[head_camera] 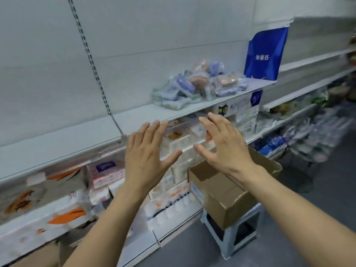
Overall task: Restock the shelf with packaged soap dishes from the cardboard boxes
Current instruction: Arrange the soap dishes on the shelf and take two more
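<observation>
A heap of packaged soap dishes (pixel 200 86) in clear wrap lies on the white shelf (pixel 63 139), toward its right end. My left hand (pixel 148 153) and my right hand (pixel 224 143) hover side by side in front of the shelf's edge, fingers spread and straight, holding nothing. Below my right hand an open cardboard box (pixel 229 195) stands on a light plastic stool (pixel 231 234); the part of its inside that shows looks bare.
A blue bag (pixel 266 53) leans at the shelf's right end. Tissue packs and other wrapped goods fill the lower shelves (pixel 63 191). More stocked shelves run off to the right. Grey floor (pixel 316 191) stretches beside the stool.
</observation>
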{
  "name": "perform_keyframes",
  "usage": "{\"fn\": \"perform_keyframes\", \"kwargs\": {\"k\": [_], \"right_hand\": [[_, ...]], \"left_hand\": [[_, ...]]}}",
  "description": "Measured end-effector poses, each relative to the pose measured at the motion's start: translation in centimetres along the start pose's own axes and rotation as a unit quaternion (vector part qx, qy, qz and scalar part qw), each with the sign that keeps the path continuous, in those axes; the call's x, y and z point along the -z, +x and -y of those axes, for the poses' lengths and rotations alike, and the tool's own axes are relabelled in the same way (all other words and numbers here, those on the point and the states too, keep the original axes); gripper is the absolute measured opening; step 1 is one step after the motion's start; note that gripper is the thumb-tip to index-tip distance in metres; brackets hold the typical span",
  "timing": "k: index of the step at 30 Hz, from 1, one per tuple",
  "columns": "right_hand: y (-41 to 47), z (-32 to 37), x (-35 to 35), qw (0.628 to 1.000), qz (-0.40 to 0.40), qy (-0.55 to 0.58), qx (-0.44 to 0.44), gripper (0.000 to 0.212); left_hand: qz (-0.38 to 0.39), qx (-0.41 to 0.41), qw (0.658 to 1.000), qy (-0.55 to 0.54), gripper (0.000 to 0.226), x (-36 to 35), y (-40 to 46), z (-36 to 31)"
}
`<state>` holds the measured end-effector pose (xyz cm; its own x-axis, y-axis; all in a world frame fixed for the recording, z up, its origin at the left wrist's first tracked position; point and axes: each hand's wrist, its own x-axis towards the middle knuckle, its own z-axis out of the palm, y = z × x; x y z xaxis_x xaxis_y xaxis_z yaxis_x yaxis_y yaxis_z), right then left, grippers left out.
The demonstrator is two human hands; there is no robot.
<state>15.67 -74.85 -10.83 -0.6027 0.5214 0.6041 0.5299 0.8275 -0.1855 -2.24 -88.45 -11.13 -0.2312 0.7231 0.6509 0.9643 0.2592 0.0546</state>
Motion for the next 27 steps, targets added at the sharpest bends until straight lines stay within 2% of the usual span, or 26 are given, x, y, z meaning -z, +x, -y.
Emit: {"fn": "perform_keyframes", "kwargs": {"k": [6, 9, 14, 19, 27], "right_hand": [[3.1, -12.4, 1.1, 0.998, -0.054, -0.025, -0.025, 0.061], [5.8, -19.7, 1.1, 0.997, -0.034, -0.059, -0.037, 0.063], [12.5, -31.4, 1.6, 0.992, 0.049, -0.099, -0.067, 0.073], [18.8, -42.4, 3.2, 0.99, -0.004, -0.137, -0.044, 0.066], [25.7, -60.1, 3.5, 0.988, 0.002, -0.152, -0.028, 0.066]], "left_hand": [[-0.031, -0.038, 0.998, -0.027, 0.073, -7.0, 10.2, -7.5], [-0.013, -0.051, 0.998, -0.017, 0.077, -12.0, 15.3, -10.5], [0.042, -0.03, 0.999, -0.006, 0.088, -19.6, 25.3, -15.3], [0.028, -0.068, 0.997, -0.005, 0.081, -25.4, 35.2, -21.3], [0.011, -0.042, 0.999, 0.027, 0.084, -34.3, 46.7, -28.3]]}}
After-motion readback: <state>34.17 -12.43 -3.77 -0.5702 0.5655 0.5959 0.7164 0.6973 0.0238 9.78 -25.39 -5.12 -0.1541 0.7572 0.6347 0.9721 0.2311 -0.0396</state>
